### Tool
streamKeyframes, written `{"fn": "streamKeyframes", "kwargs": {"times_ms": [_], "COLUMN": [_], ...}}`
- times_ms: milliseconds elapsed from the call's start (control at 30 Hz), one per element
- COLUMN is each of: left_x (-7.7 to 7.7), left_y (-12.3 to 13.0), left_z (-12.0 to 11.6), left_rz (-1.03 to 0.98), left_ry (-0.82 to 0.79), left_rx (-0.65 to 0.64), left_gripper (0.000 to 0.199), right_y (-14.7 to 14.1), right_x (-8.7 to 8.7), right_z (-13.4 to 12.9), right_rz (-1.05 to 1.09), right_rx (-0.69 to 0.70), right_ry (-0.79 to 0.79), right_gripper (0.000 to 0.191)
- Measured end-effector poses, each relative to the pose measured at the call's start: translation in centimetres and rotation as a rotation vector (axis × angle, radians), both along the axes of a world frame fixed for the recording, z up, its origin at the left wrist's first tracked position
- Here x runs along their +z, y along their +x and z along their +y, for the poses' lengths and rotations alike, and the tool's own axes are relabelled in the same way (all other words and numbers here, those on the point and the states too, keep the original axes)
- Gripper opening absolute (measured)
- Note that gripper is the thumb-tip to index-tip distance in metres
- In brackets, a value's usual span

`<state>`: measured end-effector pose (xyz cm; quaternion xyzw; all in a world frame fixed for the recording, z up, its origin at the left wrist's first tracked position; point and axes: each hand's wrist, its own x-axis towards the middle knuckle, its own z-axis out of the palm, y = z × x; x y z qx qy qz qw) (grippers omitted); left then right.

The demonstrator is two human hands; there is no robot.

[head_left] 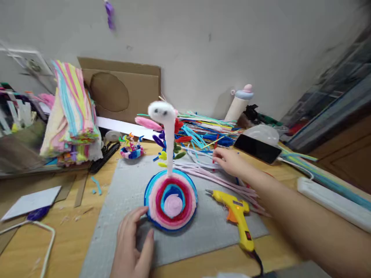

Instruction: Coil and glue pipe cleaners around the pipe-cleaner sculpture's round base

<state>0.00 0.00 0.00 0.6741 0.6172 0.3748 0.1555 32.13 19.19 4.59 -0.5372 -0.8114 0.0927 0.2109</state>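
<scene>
A pipe-cleaner bird figure [169, 150] with a long white neck and a white head with two dark eyes stands upright. Its round base [189, 195] is coiled in blue, pink and red rings. Colourful leaf-shaped pieces show behind the neck. My left hand [131, 243] has its fingers apart, with the index fingertip at the base's left rim. Farther back on the right, my right hand [227, 160] pinches a thin red pipe cleaner [213, 165] above pale pink strips [199, 173]. A yellow glue gun [239, 216] lies between the base and my right forearm.
A grey cutting mat [116, 212] covers the table's middle. Behind are loose pipe cleaners [197, 135], a phone [257, 148] and a small crown-like craft [131, 150]. Bundled pipe cleaners [72, 108] stand left, before cardboard [139, 88]. A white power strip [333, 200] lies right.
</scene>
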Motion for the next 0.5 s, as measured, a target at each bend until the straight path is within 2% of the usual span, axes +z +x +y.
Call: {"fn": "streamKeyframes", "kwargs": {"times_ms": [67, 167, 233, 333, 400, 500], "left_x": [0.0, 0.0, -0.2, -0.1, 0.5, 2.4], "left_y": [0.0, 0.0, 0.0, 0.0, 0.0, 0.3], "left_z": [0.0, 0.0, -0.1, -0.1, 0.0, 0.4], "left_rz": [-0.001, -0.018, -0.042, -0.087, -0.122, -0.177], "left_ry": [-0.005, -0.004, 0.000, -0.016, -0.046, -0.075], "left_rx": [-0.011, -0.018, -0.007, 0.040, 0.069, 0.033], "left_gripper": [0.036, 0.036, 0.036, 0.035, 0.034, 0.034], "right_y": [0.4, 1.0, 1.6, 2.4, 2.7, 2.1], "right_x": [1.1, 2.9, 4.2, 6.5, 8.1, 10.0], "right_z": [0.0, -0.4, -0.9, -2.3, -3.6, -6.4], "right_rz": [0.031, 0.059, 0.052, -0.025, -0.041, -0.005], "right_rx": [-0.021, 0.007, 0.067, 0.105, 0.120, 0.229], "right_ry": [0.001, 0.080, 0.186, 0.365, 0.458, 0.459], "right_gripper": [0.011, 0.019, 0.024, 0.019, 0.015, 0.010]}}
